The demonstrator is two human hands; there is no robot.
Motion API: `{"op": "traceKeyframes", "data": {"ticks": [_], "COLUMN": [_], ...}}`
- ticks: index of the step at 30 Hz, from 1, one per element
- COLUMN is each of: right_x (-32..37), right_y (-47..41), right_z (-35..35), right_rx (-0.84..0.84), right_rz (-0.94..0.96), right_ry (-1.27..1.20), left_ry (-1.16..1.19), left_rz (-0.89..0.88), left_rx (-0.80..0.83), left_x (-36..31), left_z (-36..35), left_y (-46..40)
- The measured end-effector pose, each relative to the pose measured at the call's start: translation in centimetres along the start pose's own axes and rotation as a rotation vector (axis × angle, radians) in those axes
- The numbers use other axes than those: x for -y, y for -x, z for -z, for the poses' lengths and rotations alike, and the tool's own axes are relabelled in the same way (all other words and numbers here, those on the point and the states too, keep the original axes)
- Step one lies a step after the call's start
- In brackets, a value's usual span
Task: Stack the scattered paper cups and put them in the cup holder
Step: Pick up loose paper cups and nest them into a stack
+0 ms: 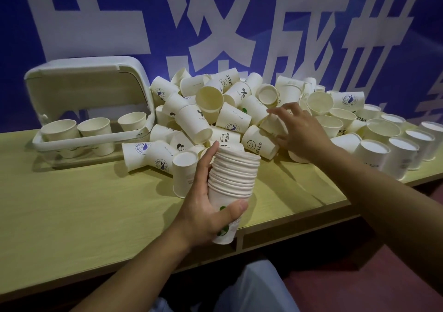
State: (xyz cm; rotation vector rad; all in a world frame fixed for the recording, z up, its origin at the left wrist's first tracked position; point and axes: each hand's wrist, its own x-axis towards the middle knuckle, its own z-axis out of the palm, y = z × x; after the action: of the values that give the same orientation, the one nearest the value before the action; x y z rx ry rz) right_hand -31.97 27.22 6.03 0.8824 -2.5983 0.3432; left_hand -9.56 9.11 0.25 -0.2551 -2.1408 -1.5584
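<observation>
My left hand (206,206) grips a tall stack of nested white paper cups (233,177), held upright above the table's front edge. A large pile of loose paper cups (215,115) lies tumbled across the middle of the table. My right hand (299,129) reaches into the pile's right side, fingers spread over a cup lying there; whether it holds that cup is hidden. The white cup holder (96,141) stands at the left with its lid raised, and three cups sit inside it.
Several cups stand upside down in rows at the right end of the table (402,151). One upturned cup (184,175) stands just left of the held stack. A blue wall with large white characters rises behind. The yellow table (72,203) runs along the front.
</observation>
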Motion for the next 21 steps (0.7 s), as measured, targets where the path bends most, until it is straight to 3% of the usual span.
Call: {"op": "traceKeyframes", "data": {"ticks": [5,10,18,21], "right_x": [2.0,6.5,10.0,10.1], "right_y": [1.7,6.0,9.5,10.0], "right_z": [2.4,5.6,4.0,2.5], "right_rx": [-0.208,-0.175,-0.03,0.028], "right_rz": [-0.077,-0.075,-0.037,0.008], "right_ry": [-0.525,-1.111,-1.265,-1.188], "left_ry": [-0.049,-0.062,0.024,0.012], "left_rz": [-0.021,-0.027,-0.005,-0.003], "left_rx": [0.026,0.042,-0.038,-0.118], "left_x": [0.2,-0.2,-0.6,-0.3], "left_z": [0.0,-0.5,-0.2,1.1], "left_y": [-0.1,0.1,0.9,1.6]}}
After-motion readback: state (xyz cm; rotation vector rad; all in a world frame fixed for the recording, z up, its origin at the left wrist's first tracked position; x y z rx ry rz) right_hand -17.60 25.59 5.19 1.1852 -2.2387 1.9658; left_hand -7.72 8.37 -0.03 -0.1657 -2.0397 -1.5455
